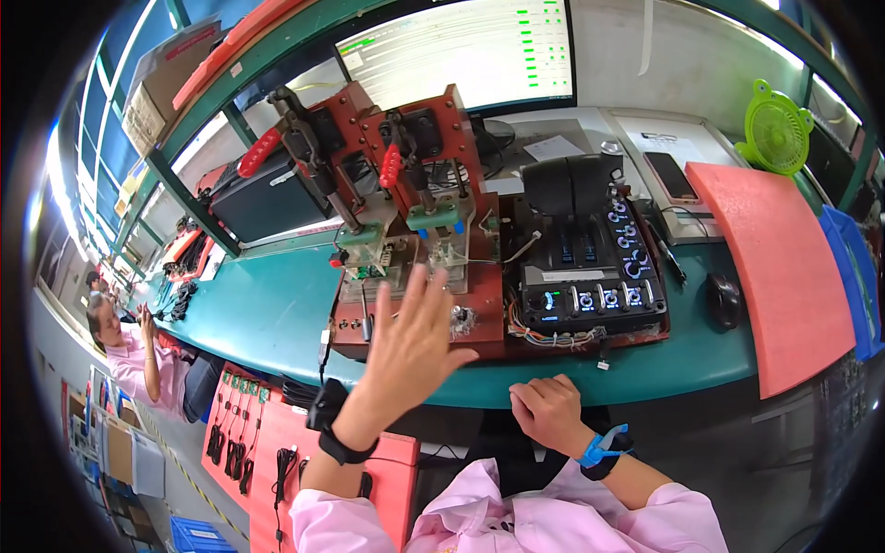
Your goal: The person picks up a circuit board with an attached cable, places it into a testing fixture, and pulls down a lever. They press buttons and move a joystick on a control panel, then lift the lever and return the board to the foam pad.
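Note:
My left hand [410, 339], a black strap at its wrist, is raised with fingers spread over the front of a red test fixture [489, 318]. It holds nothing. Two toggle clamps with red handles, a left one [261, 152] and a right one [390, 166], stand on the fixture above small green circuit boards [369, 251]. At the bench's front edge my right hand [550, 410] is curled into a loose fist, with nothing showing in it; a blue band circles that wrist. Beyond it sits a black control panel [590, 276] with lit knobs, a throttle-like lever [573, 184] and exposed wires [558, 339].
A monitor [452, 55] stands behind the fixture. To the right lie a mouse [724, 300], a phone [670, 177], a pink foam sheet [784, 267] and a green fan [777, 127]. Coiled black cables [281, 475] rest on pink foam [392, 488] at lower left. A co-worker [138, 359] sits far left.

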The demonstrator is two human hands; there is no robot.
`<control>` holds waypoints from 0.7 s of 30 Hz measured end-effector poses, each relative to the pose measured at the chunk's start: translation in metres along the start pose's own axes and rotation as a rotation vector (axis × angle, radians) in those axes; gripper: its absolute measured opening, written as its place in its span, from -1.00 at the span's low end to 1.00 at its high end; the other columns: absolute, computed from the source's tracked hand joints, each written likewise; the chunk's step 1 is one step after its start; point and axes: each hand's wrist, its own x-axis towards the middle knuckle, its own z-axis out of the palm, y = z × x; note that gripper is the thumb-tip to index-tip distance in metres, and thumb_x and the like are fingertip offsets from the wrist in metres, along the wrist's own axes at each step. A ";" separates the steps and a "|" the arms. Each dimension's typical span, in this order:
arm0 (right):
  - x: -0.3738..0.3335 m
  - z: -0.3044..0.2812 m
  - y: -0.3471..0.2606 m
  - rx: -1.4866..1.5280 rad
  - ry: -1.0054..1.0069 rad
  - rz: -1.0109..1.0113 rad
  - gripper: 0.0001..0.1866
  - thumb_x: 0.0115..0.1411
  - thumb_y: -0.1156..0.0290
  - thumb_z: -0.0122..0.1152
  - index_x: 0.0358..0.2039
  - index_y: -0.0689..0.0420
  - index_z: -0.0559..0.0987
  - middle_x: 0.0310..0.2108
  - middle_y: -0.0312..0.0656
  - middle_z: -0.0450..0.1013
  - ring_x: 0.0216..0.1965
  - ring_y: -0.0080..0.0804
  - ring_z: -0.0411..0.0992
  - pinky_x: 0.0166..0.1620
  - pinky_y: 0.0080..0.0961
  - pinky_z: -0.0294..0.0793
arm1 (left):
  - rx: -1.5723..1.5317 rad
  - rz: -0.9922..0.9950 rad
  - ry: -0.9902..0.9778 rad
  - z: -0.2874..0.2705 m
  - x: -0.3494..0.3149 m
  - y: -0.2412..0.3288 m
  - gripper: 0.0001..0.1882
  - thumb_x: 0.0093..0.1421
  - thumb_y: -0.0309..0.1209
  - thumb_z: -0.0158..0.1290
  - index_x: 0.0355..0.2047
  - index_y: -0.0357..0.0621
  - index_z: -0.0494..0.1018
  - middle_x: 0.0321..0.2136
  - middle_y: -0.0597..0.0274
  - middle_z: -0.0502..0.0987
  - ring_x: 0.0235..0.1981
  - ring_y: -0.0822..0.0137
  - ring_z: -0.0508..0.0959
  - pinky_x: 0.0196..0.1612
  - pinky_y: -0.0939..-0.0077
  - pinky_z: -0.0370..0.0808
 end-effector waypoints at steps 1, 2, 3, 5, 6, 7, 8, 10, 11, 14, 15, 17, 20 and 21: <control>0.000 0.001 0.000 0.003 0.016 -0.007 -0.92 -0.14 0.52 0.14 -0.56 0.09 0.46 -0.68 -0.28 0.36 -0.65 -0.36 0.34 -0.50 -0.48 0.23 | 0.000 0.007 -0.005 0.002 -0.001 0.002 -0.32 -0.06 -0.06 0.06 -0.07 -0.37 0.25 0.08 0.07 0.15 0.16 0.04 0.04 0.12 -0.02 -0.03; -0.002 0.000 0.002 0.001 0.030 -0.011 -0.92 -0.14 0.52 0.14 -0.56 0.09 0.46 -0.68 -0.29 0.35 -0.65 -0.37 0.33 -0.49 -0.48 0.24 | 0.003 0.005 -0.012 0.004 -0.003 0.008 -0.31 -0.06 -0.05 0.05 -0.06 -0.39 0.25 0.08 0.06 0.15 0.16 0.04 0.04 0.12 -0.02 -0.04; -0.002 -0.001 0.002 -0.005 0.031 0.000 -0.92 -0.14 0.52 0.14 -0.56 0.09 0.46 -0.68 -0.29 0.35 -0.65 -0.37 0.33 -0.49 -0.48 0.24 | 0.006 0.003 -0.019 0.007 -0.005 0.013 -0.30 -0.06 -0.05 0.04 -0.06 -0.40 0.24 0.07 0.05 0.15 0.16 0.04 0.03 0.12 -0.03 -0.05; -0.003 -0.002 0.001 0.009 0.030 -0.003 -0.92 -0.14 0.51 0.15 -0.56 0.09 0.45 -0.69 -0.29 0.34 -0.65 -0.37 0.33 -0.48 -0.47 0.24 | 0.009 0.009 -0.030 0.009 -0.001 0.014 -0.29 -0.05 -0.04 0.04 -0.05 -0.41 0.23 0.07 0.04 0.15 0.17 0.04 0.03 0.12 -0.04 -0.05; -0.002 -0.002 0.001 0.018 0.031 -0.006 -0.92 -0.15 0.51 0.15 -0.56 0.09 0.45 -0.69 -0.29 0.33 -0.65 -0.37 0.32 -0.47 -0.47 0.24 | 0.028 0.023 -0.050 0.008 0.000 0.009 -0.27 -0.06 -0.03 0.03 -0.05 -0.41 0.23 0.08 0.04 0.15 0.17 0.04 0.02 0.13 -0.03 -0.06; -0.002 -0.001 0.003 0.018 0.035 0.001 -0.92 -0.15 0.51 0.15 -0.56 0.09 0.45 -0.69 -0.29 0.33 -0.65 -0.37 0.32 -0.47 -0.47 0.24 | 0.047 0.036 -0.070 0.006 0.002 0.003 -0.26 -0.06 -0.02 0.03 -0.04 -0.41 0.22 0.08 0.05 0.15 0.18 0.05 0.01 0.13 -0.02 -0.07; -0.001 -0.001 0.003 0.008 0.033 0.002 -0.91 -0.15 0.51 0.15 -0.56 0.09 0.45 -0.69 -0.29 0.33 -0.64 -0.37 0.32 -0.46 -0.47 0.24 | 0.068 0.041 -0.092 0.003 0.002 0.002 -0.25 -0.06 -0.01 0.03 -0.03 -0.42 0.21 0.08 0.05 0.15 0.18 0.06 0.01 0.14 -0.01 -0.07; 0.000 0.000 0.002 -0.013 0.028 0.003 -0.91 -0.15 0.50 0.15 -0.56 0.09 0.44 -0.68 -0.30 0.33 -0.64 -0.37 0.31 -0.44 -0.46 0.25 | 0.061 0.065 -0.112 -0.003 0.004 0.008 -0.24 -0.06 0.00 0.02 -0.03 -0.42 0.21 0.08 0.06 0.15 0.18 0.08 0.00 0.14 -0.01 -0.08; 0.000 0.000 0.003 -0.013 0.028 0.000 -0.91 -0.15 0.50 0.15 -0.56 0.09 0.44 -0.68 -0.30 0.33 -0.64 -0.37 0.31 -0.44 -0.46 0.25 | 0.051 0.090 -0.120 -0.004 0.008 0.012 -0.24 -0.07 0.01 0.02 -0.03 -0.42 0.21 0.08 0.07 0.15 0.19 0.09 0.00 0.14 -0.01 -0.09; -0.003 0.000 0.002 0.008 0.049 -0.018 -0.93 -0.10 0.46 0.11 -0.58 0.10 0.40 -0.68 -0.29 0.30 -0.60 -0.38 0.30 -0.40 -0.45 0.24 | 0.042 0.120 -0.115 -0.005 0.008 0.003 -0.26 -0.08 0.01 0.02 -0.08 -0.42 0.26 0.08 0.08 0.16 0.19 0.14 0.01 0.14 0.00 -0.08; -0.004 -0.001 0.002 0.004 0.046 -0.012 -0.93 -0.10 0.46 0.11 -0.58 0.10 0.40 -0.68 -0.29 0.30 -0.60 -0.38 0.30 -0.40 -0.45 0.24 | 0.045 0.128 -0.104 -0.005 0.005 -0.003 -0.29 -0.08 0.01 0.03 -0.12 -0.42 0.30 0.07 0.09 0.17 0.18 0.17 0.02 0.14 0.00 -0.07; -0.002 -0.001 0.001 -0.004 0.000 -0.010 -0.93 -0.11 0.47 0.12 -0.56 0.09 0.42 -0.68 -0.29 0.30 -0.59 -0.37 0.31 -0.40 -0.46 0.25 | 0.052 0.131 -0.097 -0.006 0.005 -0.005 -0.32 -0.09 0.01 0.03 -0.17 -0.41 0.35 0.07 0.10 0.19 0.17 0.20 0.04 0.14 0.01 -0.06; 0.000 0.000 -0.003 0.010 -0.043 -0.020 -0.93 -0.11 0.48 0.13 -0.54 0.09 0.44 -0.67 -0.29 0.30 -0.58 -0.36 0.31 -0.38 -0.46 0.26 | 0.043 0.161 -0.142 -0.010 0.011 0.008 -0.31 -0.08 -0.03 0.05 -0.09 -0.38 0.28 0.06 0.10 0.20 0.17 0.16 0.05 0.14 -0.02 -0.08; 0.000 -0.003 -0.001 0.014 -0.065 -0.023 -0.93 -0.11 0.47 0.13 -0.54 0.09 0.44 -0.67 -0.29 0.30 -0.57 -0.36 0.31 -0.37 -0.46 0.26 | 0.039 0.169 -0.139 -0.010 0.010 0.010 -0.31 -0.08 -0.03 0.05 -0.09 -0.38 0.28 0.06 0.10 0.20 0.17 0.16 0.05 0.14 -0.02 -0.08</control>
